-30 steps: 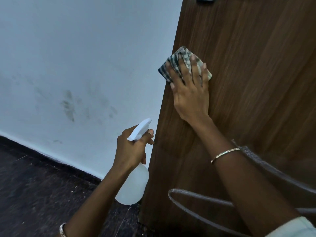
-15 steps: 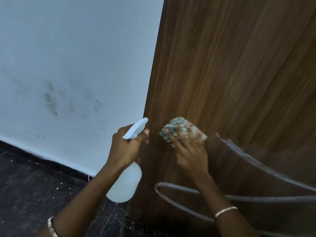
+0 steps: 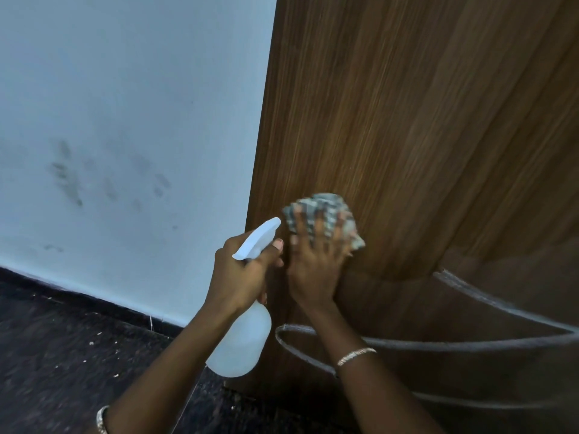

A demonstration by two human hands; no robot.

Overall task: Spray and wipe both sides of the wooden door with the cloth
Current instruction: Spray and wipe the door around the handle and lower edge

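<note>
Our right hand (image 3: 316,267) lies flat with fingers spread, pressing the cloth (image 3: 326,211) against the door (image 3: 407,120), low down and near its left edge; hand and cloth are both blurred. Our left hand (image 3: 239,274) grips the neck of the bottle (image 3: 241,343) just beside the right hand, nozzle angled up toward the cloth. Left of the door we see a smudged wall (image 3: 125,89) above a dark floor (image 3: 62,355).

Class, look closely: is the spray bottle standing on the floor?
No, the left hand grips the spray bottle, holding it up beside the wooden door.
</note>
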